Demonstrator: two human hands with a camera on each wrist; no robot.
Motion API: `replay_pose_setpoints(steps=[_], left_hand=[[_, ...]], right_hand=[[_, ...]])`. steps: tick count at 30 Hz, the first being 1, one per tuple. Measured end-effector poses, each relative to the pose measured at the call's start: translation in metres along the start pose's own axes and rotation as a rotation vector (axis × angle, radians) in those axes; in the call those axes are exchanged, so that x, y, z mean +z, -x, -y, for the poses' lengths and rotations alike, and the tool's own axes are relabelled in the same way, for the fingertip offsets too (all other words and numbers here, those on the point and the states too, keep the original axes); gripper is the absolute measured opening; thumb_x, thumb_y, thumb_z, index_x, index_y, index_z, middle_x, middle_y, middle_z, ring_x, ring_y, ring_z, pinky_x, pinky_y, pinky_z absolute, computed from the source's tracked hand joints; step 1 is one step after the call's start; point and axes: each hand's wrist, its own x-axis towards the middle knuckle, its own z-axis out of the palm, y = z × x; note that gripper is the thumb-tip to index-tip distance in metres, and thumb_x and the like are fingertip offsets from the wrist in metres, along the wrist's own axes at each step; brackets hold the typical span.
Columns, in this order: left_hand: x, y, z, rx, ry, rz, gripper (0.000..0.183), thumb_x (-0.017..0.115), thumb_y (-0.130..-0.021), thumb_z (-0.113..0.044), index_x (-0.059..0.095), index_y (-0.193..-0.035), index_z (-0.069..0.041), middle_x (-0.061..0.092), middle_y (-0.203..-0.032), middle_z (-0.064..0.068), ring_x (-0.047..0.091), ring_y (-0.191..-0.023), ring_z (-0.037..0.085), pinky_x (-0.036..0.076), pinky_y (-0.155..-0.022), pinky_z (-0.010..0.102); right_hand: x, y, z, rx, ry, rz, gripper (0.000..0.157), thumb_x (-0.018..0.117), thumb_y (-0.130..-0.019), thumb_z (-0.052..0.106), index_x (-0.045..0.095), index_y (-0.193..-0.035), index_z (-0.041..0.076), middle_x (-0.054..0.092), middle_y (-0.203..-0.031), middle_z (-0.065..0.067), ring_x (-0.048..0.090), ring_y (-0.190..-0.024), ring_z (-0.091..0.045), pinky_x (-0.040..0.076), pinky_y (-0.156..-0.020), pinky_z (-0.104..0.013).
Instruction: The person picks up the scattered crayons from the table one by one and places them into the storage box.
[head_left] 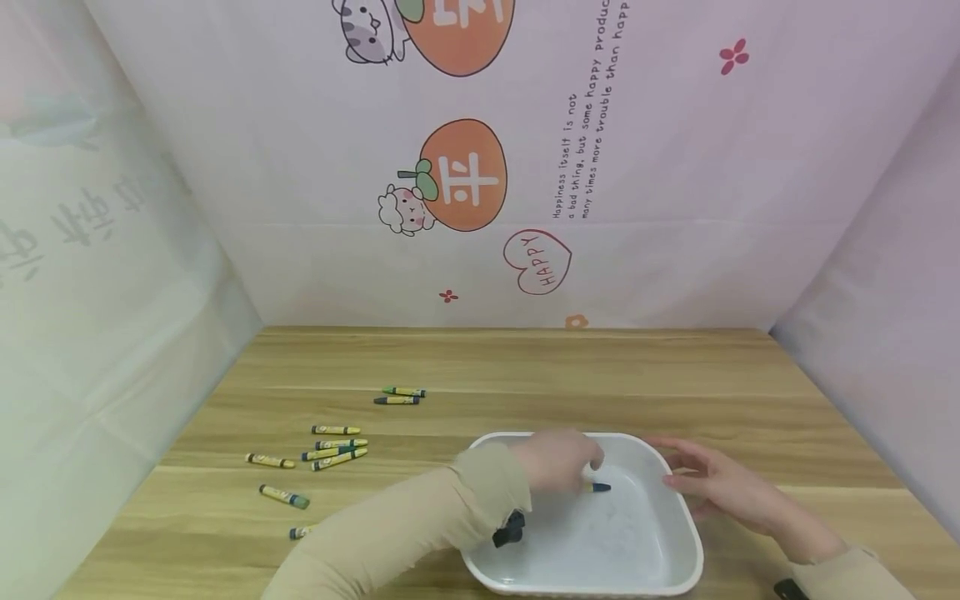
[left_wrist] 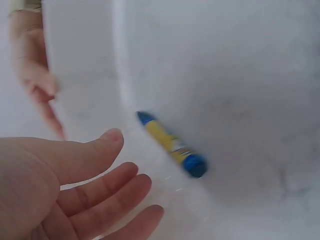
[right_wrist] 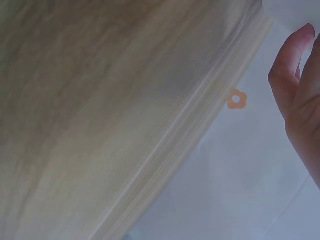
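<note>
A blue crayon with a yellow wrapper [left_wrist: 167,142] lies on the floor of a white rectangular dish [head_left: 678,533]. My left hand [head_left: 558,460] reaches into the dish over it. In the left wrist view, the left hand [left_wrist: 75,185] has its thumb and fingers apart, with a gap between them and the crayon. My right hand [head_left: 723,487] holds the dish at its right far corner, thumb at the rim and fingers along the outside. Part of that hand [right_wrist: 302,95] shows at the edge of the right wrist view, against the white dish.
Several crayons lie on the wooden table [head_left: 600,375] to the left: a pair farther back [head_left: 397,400], a loose cluster [head_left: 333,454] and a green one [head_left: 283,497] nearer. The left sleeve [head_left: 397,525] partly covers another crayon [head_left: 298,532]. A printed sheet [head_left: 660,250] hangs behind.
</note>
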Motion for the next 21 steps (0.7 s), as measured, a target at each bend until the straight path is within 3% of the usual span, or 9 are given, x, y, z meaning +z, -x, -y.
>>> replay_pose_setpoints(steps=[5, 10, 16, 21], left_hand=[[-0.024, 0.02, 0.016, -0.008, 0.072, -0.027, 0.03, 0.067, -0.088, -0.021, 0.063, -0.118, -0.018, 0.066, -0.111, -0.005, 0.06, -0.097, 0.007, 0.048, -0.079, 0.019], [-0.039, 0.046, 0.053, -0.051, 0.175, -0.119, 0.035, 0.064, -0.09, -0.018, 0.059, -0.125, -0.013, 0.065, -0.117, 0.001, 0.061, -0.104, 0.013, 0.05, -0.087, 0.025], [-0.038, 0.085, 0.11, -0.146, 0.321, -0.204, 0.031, 0.062, -0.091, -0.013, 0.059, -0.121, -0.005, 0.064, -0.115, 0.012, 0.061, -0.102, 0.023, 0.051, -0.088, 0.038], [-0.028, 0.114, 0.15, -0.193, 0.295, -0.283, 0.024, 0.063, -0.09, -0.01, 0.063, -0.111, -0.001, 0.066, -0.104, 0.014, 0.062, -0.092, 0.022, 0.052, -0.081, 0.037]], right_hand=[[0.0, 0.0, -0.001, -0.007, -0.007, 0.004, 0.046, 0.049, -0.098, 0.012, 0.04, -0.142, 0.022, 0.052, -0.121, -0.014, 0.064, -0.099, -0.022, 0.056, -0.075, -0.046], [0.0, 0.001, -0.002, -0.029, -0.015, 0.011, 0.046, 0.048, -0.098, 0.01, 0.042, -0.14, 0.029, 0.053, -0.12, -0.012, 0.065, -0.098, -0.022, 0.056, -0.073, -0.046], [0.003, 0.001, -0.002, -0.033, -0.004, -0.002, 0.047, 0.047, -0.098, 0.01, 0.038, -0.143, 0.018, 0.052, -0.12, -0.017, 0.065, -0.097, -0.023, 0.057, -0.072, -0.046], [0.004, 0.002, -0.001, -0.021, 0.016, -0.021, 0.047, 0.048, -0.098, 0.012, 0.036, -0.144, 0.013, 0.052, -0.119, -0.018, 0.065, -0.097, -0.022, 0.057, -0.073, -0.045]])
